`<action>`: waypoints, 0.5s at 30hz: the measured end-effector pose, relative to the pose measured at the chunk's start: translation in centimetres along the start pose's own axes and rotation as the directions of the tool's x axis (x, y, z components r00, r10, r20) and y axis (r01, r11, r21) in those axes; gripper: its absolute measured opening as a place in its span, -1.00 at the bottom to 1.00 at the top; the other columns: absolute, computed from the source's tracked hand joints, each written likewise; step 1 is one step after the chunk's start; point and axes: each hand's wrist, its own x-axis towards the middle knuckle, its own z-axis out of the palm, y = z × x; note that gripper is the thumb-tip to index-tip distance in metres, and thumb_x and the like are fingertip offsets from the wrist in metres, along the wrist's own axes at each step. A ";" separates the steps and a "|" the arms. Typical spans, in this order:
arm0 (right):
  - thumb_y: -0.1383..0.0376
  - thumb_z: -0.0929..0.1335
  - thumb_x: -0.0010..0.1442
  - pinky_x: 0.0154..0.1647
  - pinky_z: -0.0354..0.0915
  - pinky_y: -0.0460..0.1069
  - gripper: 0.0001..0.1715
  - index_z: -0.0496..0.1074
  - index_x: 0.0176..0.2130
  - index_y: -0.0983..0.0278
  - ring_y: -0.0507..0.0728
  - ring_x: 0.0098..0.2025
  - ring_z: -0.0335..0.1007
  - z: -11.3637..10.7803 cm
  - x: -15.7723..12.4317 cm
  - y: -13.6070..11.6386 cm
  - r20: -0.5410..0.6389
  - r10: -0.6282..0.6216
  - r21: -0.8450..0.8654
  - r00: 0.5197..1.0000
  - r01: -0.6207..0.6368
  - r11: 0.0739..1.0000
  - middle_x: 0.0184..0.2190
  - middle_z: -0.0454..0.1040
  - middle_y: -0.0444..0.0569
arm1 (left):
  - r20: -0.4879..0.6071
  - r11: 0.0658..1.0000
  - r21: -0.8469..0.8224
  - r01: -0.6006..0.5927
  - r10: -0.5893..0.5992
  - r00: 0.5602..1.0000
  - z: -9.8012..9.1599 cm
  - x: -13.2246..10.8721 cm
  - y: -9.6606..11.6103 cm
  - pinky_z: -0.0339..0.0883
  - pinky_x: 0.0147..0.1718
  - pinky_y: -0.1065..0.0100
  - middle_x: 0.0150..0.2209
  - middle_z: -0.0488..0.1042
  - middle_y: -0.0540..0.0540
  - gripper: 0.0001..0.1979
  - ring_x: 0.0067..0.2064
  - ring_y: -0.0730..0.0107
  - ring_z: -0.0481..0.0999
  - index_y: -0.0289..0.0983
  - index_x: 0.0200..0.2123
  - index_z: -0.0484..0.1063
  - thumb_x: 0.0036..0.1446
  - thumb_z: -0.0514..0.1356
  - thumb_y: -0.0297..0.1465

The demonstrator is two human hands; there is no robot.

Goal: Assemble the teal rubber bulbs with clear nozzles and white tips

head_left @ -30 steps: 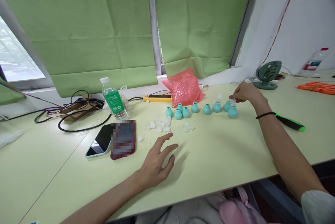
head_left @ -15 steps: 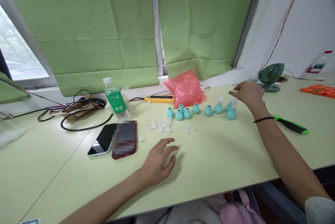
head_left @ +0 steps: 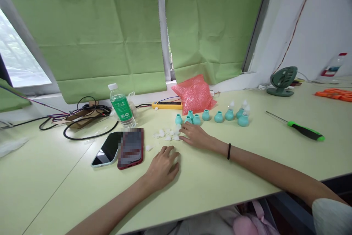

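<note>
My right hand reaches in from the right over small translucent white plastic pieces, thumb and fingers apart at their right edge. Whether a fingertip touches one, I cannot tell. Just in front of these pieces, my left hand rests low at the table with loosely curled, spread fingers and nothing in it. Behind my right hand stand several turquoise bulb-shaped rubber pieces with open necks. At the right of that row, three turquoise bulbs have translucent tips on top. Some plastic pieces are hidden under my right hand.
A pink bubble-wrap bag lies behind the bulbs, beside a yellow power strip. Two phones and a water bottle are left. On the right are a green-handled screwdriver, a fan and orange scissors.
My right hand has swung left from beyond the tipped bulbs to the white plastic pieces. My left hand has shifted slightly, its fingers a little more curled.
</note>
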 end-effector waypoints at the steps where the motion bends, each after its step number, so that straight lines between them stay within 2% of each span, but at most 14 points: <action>1: 0.23 0.18 0.12 -0.27 0.14 0.06 -0.73 0.35 -0.32 0.35 0.19 -0.19 0.16 0.3 -0.1 0.0 0.026 0.034 -0.031 0.999 -0.033 0.999 -0.31 0.32 0.10 | -0.006 1.000 0.002 0.003 -0.003 1.000 0.0 0.1 -0.2 0.26 -0.24 0.20 -0.11 0.24 -0.20 -0.73 -0.09 0.19 0.21 -0.27 -0.17 0.26 0.00 -0.02 -0.46; 4: 0.27 0.15 0.14 -0.29 0.10 0.06 -0.72 0.35 -0.38 0.35 0.18 -0.22 0.15 0.7 -0.6 0.3 0.119 0.069 -0.084 0.991 -0.060 0.995 -0.34 0.29 0.10 | -0.035 0.999 0.035 0.029 -0.027 0.999 -0.1 0.4 -0.9 0.26 -0.28 0.22 -0.21 0.31 -0.19 -0.74 -0.15 0.21 0.25 -0.29 -0.19 0.28 0.01 -0.02 -0.47; 6: 0.31 0.12 0.16 -0.30 0.08 0.06 -0.71 0.35 -0.37 0.34 0.16 -0.25 0.16 0.9 -0.7 0.6 0.143 0.063 -0.060 0.988 -0.055 0.997 -0.37 0.29 0.07 | -0.071 0.995 0.089 0.054 -0.048 0.996 -0.2 0.6 -1.6 0.27 -0.32 0.23 -0.26 0.33 -0.19 -0.75 -0.19 0.21 0.26 -0.28 -0.21 0.31 0.01 -0.02 -0.47; 10: 0.33 0.16 0.13 -0.27 0.09 0.05 -0.79 0.34 -0.36 0.32 0.13 -0.26 0.18 0.9 -0.7 0.4 0.040 0.028 0.118 0.999 -0.033 0.992 -0.38 0.31 0.03 | -0.175 0.976 0.171 0.132 -0.101 0.979 -0.6 1.0 -3.2 0.27 -0.39 0.27 -0.33 0.38 -0.18 -0.77 -0.23 0.21 0.27 -0.27 -0.25 0.36 0.02 -0.01 -0.47; 12: 0.34 0.19 0.11 -0.27 0.13 0.01 -0.83 0.34 -0.36 0.32 0.10 -0.27 0.20 0.6 -0.7 -0.3 -0.053 0.022 0.296 0.998 -0.006 0.955 -0.37 0.32 0.01 | -0.218 0.980 0.077 0.182 -0.162 0.962 -0.9 1.1 -3.7 0.27 -0.40 0.29 -0.39 0.40 -0.16 -0.78 -0.25 0.22 0.30 -0.28 -0.27 0.38 0.01 0.01 -0.45; 14: 0.32 0.22 0.09 -0.33 0.18 -0.05 -0.86 0.34 -0.37 0.30 0.05 -0.33 0.23 0.2 -0.7 -1.5 -0.139 0.057 0.488 0.989 0.019 0.873 -0.40 0.32 -0.02 | -0.209 0.956 -0.193 0.220 -0.260 0.943 -1.3 1.1 -3.6 0.29 -0.40 0.32 -0.41 0.43 -0.14 -0.78 -0.31 0.27 0.34 -0.29 -0.28 0.40 0.01 0.04 -0.39; 15: 0.30 0.23 0.08 -0.37 0.20 -0.07 -0.87 0.35 -0.37 0.29 0.03 -0.37 0.24 0.0 -0.8 -2.1 -0.170 0.078 0.564 0.982 0.033 0.825 -0.41 0.32 -0.04 | -0.171 0.897 -0.376 0.231 -0.312 0.935 -1.5 1.1 -3.3 0.30 -0.41 0.33 -0.41 0.44 -0.13 -0.76 -0.34 0.30 0.36 -0.31 -0.29 0.41 0.00 0.05 -0.35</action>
